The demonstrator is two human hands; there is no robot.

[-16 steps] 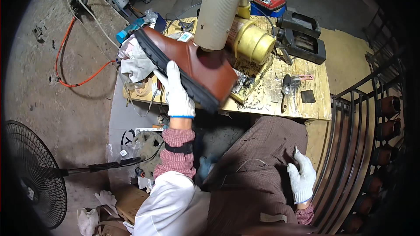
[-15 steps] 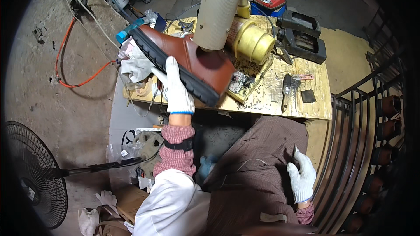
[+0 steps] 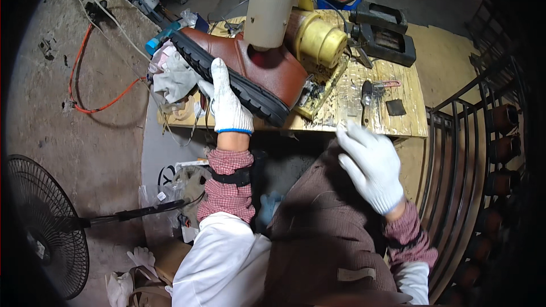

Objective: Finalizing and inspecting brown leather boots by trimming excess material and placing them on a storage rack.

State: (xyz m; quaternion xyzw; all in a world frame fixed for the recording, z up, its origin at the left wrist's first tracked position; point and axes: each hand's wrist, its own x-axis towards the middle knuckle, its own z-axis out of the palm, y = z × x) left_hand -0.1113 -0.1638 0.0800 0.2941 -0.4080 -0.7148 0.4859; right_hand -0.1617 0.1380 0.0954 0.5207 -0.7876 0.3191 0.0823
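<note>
A brown leather shoe [image 3: 276, 74] with a thick black ridged sole is held tilted over the workbench [image 3: 406, 102]. My left hand [image 3: 229, 102], in a white knit glove, grips it from below, its thumb and fingers against the sole. The shoe's opening faces the lower end of a cream-coloured tube [image 3: 273, 17], with a reddish glow inside the opening. My right hand [image 3: 372, 165], also gloved, is raised before the bench's front edge. Its fingers stretch toward the bench, with nothing visible in them. A dark-handled tool [image 3: 366, 101] lies just beyond the fingertips.
A yellow cylindrical machine part [image 3: 321, 40] stands right of the tube. Black trays [image 3: 387, 45] and a dark square scrap [image 3: 396, 107] are farther right. White cloth [image 3: 173, 79] lies left of the shoe. A fan [image 3: 45, 227] stands left; a metal rack [image 3: 455, 193] of shoes stands right.
My right hand has lifted from my lap and moved forward and left toward the bench edge. My left hand still holds the shoe at the tube, and the whole view has shifted slightly.
</note>
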